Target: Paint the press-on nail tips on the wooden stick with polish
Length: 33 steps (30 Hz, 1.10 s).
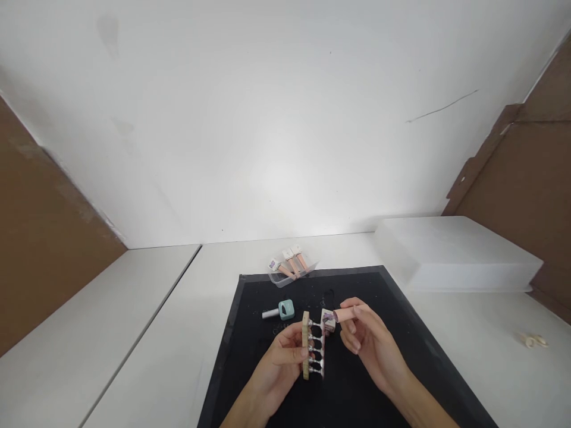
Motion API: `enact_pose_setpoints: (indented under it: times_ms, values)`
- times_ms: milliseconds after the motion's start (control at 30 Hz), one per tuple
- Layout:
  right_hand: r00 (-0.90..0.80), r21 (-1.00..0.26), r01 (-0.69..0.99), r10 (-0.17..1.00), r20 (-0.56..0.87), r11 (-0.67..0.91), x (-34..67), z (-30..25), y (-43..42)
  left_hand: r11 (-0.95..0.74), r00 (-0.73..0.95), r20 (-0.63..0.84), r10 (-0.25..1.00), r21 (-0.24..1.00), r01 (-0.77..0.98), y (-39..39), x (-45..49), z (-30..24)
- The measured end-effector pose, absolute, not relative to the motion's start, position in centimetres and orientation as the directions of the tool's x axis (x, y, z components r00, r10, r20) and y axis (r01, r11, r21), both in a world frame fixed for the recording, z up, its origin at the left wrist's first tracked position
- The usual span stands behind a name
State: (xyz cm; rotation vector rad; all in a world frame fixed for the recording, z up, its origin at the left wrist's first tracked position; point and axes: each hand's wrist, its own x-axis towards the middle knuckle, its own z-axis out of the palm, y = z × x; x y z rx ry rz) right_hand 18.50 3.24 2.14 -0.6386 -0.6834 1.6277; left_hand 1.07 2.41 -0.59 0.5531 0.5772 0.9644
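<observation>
My left hand (285, 362) grips a nail tip practice stand, whose pale base bar (306, 351) is turned upright. Several short metal posts (316, 349) stick out from it to the right, with nail tips at their ends. Between thumb and fingers, my right hand (368, 339) holds a nail polish brush by its pink cap (344, 314). The brush end points left, close to the topmost tip; whether it touches I cannot tell. Just behind the stand is a whitish polish bottle (329, 321) with a purple mark, partly hidden.
A teal polish bottle (286, 310) with a silver cap lies on the black mat (357, 282). Behind it, a clear tray (279, 279) holds several pink-capped bottles. A white block (459, 255) stands at the right, and small cream-coloured pieces (534, 340) lie nearer me.
</observation>
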Motion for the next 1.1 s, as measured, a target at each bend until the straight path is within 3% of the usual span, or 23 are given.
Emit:
enact_pose_setpoints:
  times_ms: [267,600,1100]
  values:
    - [-0.235,-0.751,-0.642,0.972,0.000,-0.155,18.35,2.28,2.90,0.459,0.441,-0.206,0.874,0.653,-0.603,2.43,1.09,-0.94]
    - [-0.149,-0.739,-0.665,0.989,-0.010,-0.107,18.54,2.03,3.19,0.465,0.453,-0.207,0.867,0.666,-0.584,2.40,1.10,-0.68]
    - [-0.181,-0.752,-0.647,0.983,-0.008,-0.125,18.47,2.20,3.02,0.455,0.443,-0.207,0.873,0.673,-0.583,2.43,1.10,-0.48]
